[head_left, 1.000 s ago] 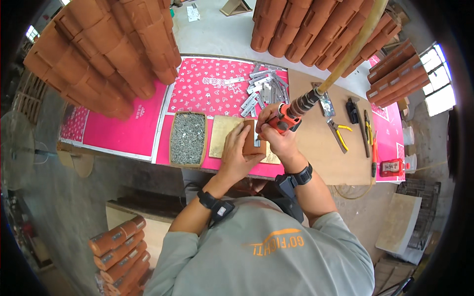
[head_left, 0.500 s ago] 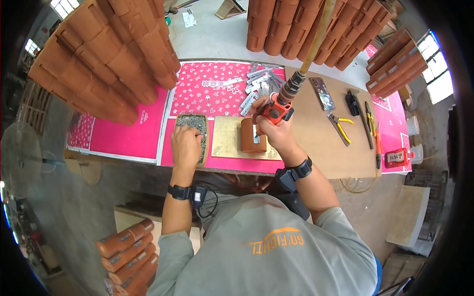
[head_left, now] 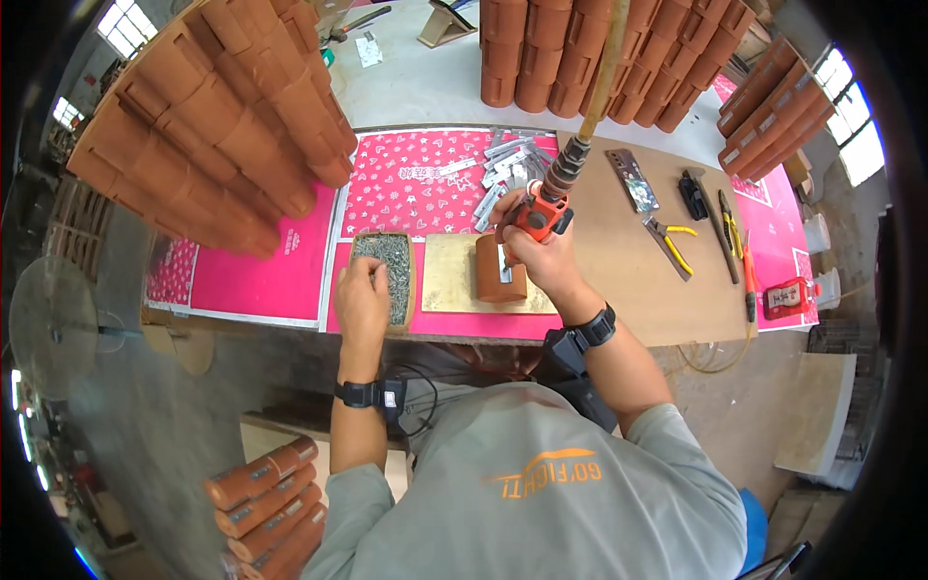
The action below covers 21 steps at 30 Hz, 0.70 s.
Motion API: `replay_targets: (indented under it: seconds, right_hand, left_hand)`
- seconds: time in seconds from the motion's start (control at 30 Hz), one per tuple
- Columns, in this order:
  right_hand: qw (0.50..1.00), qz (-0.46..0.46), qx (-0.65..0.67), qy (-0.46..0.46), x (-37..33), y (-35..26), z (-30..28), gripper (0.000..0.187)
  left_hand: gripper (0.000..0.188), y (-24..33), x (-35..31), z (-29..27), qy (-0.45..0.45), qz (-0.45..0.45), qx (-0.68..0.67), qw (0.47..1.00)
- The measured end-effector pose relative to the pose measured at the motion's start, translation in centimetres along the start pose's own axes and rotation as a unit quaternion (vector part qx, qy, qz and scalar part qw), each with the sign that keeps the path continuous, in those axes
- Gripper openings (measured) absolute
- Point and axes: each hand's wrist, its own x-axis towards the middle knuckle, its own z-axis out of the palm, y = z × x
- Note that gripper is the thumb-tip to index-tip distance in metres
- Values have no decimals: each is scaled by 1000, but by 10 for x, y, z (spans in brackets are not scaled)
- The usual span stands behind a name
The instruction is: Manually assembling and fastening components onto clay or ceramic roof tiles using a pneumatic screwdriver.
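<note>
Two hands engaged. Left hand (head_left: 362, 288): curled over the screw tray (head_left: 413, 285); whether it pinches a screw cannot be told. Right hand (head_left: 546, 259): grasping the red pneumatic screwdriver (head_left: 541, 215). Left of and below it, the brown cylinder (head_left: 490, 280) with metal plate (head_left: 505, 274) lies on the board (head_left: 447, 275). Step: apparently screw pickup; next calls for screw-to-plate alignment.
</note>
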Motion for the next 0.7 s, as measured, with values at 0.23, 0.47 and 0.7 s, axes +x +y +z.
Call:
replay_targets:
  seconds: [0.23, 0.47, 0.7]
  right_hand:
    - [999, -7, -30, -10, 1, 1, 2, 31]
    - [999, -23, -44, -12, 5, -10, 1, 29]
    - [998, -53, 38, 6, 12, -47, 6, 28]
  left_hand:
    - [7, -5, -8, 6, -51, -151, -407, 900]
    - [10, 17, -8, 14, -124, -189, -569, 791]
    - [24, 54, -21, 27, -273, -145, -568, 763]
